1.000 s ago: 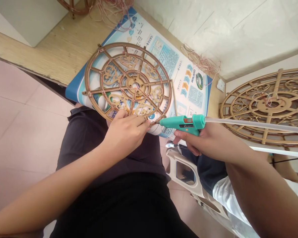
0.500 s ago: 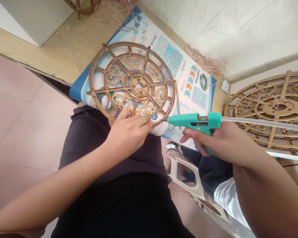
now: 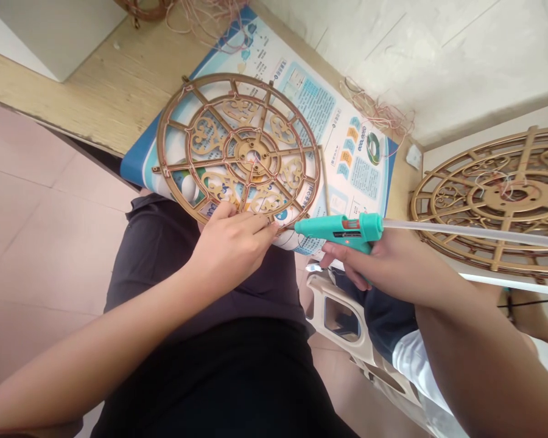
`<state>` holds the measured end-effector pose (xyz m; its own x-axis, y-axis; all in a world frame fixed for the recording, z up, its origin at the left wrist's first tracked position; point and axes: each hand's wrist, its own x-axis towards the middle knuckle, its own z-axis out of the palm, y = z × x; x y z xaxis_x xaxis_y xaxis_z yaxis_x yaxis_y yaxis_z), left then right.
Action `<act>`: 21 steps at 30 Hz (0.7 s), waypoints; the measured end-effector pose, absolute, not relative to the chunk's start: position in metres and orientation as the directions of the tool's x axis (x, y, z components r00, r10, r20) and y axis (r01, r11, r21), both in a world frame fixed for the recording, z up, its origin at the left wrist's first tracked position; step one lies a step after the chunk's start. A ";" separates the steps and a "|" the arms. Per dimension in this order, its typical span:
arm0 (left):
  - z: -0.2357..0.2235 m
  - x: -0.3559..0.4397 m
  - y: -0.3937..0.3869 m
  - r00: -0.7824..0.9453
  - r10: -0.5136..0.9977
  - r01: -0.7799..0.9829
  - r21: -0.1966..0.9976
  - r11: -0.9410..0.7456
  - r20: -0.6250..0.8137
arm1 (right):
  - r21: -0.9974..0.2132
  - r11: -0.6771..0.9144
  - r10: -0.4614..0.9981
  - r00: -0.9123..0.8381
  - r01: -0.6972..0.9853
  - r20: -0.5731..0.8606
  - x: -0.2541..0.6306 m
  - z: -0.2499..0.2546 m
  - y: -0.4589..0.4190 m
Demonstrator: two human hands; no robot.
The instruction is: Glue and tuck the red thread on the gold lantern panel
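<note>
Left hand: the fingers of the left hand (image 3: 231, 249) curl over the lower rim of a gold openwork wheel (image 3: 251, 155), holding it down.
Right hand: the right hand (image 3: 388, 261) is clamped around the grip of a teal hot glue gun (image 3: 342, 228), a long clear glue stick (image 3: 475, 231) running out of its back toward the right edge.
Hands: apart, joined only by the gun's nozzle, which points at the rim just beside the left fingertips.
Wheel: it lies left of centre on a blue-and-white printed poster (image 3: 347, 140), across the person's dark shorts (image 3: 205, 377).
Done so far: copper wire (image 3: 219, 163) runs along the spokes and rim of this wheel. No glue shows at this size.
Left to do: a second gold wheel (image 3: 514, 201) at the right edge carries only a wire tangle near its hub; its outer spokes look bare.
Change: the nozzle sits nearer the fingertips than in the last view.
Around: a loose wire bundle (image 3: 377, 112) lies on the wooden bench (image 3: 114, 91).
</note>
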<state>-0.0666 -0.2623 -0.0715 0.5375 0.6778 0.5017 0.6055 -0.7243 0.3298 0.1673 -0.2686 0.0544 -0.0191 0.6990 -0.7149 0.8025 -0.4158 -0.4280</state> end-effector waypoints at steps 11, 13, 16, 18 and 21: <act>-0.072 -0.068 -0.262 0.549 0.671 0.601 0.322 -0.731 0.498 | -0.430 -0.396 0.700 -0.037 0.812 -0.713 0.168 0.051 -0.269; -0.072 -0.068 -0.262 0.543 0.674 0.602 0.327 -0.728 0.501 | -0.432 -0.374 0.723 -0.034 0.821 -0.690 0.170 0.052 -0.269; -0.072 -0.068 -0.262 0.540 0.674 0.600 0.330 -0.728 0.505 | -0.431 -0.364 0.734 -0.031 0.826 -0.678 0.172 0.052 -0.268; -0.072 -0.068 -0.262 0.547 0.670 0.596 0.329 -0.733 0.501 | -0.431 -0.376 0.718 -0.036 0.820 -0.695 0.172 0.052 -0.268; -0.071 -0.068 -0.261 0.557 0.668 0.590 0.331 -0.736 0.493 | -0.443 -0.406 0.693 -0.047 0.799 -0.719 0.171 0.051 -0.268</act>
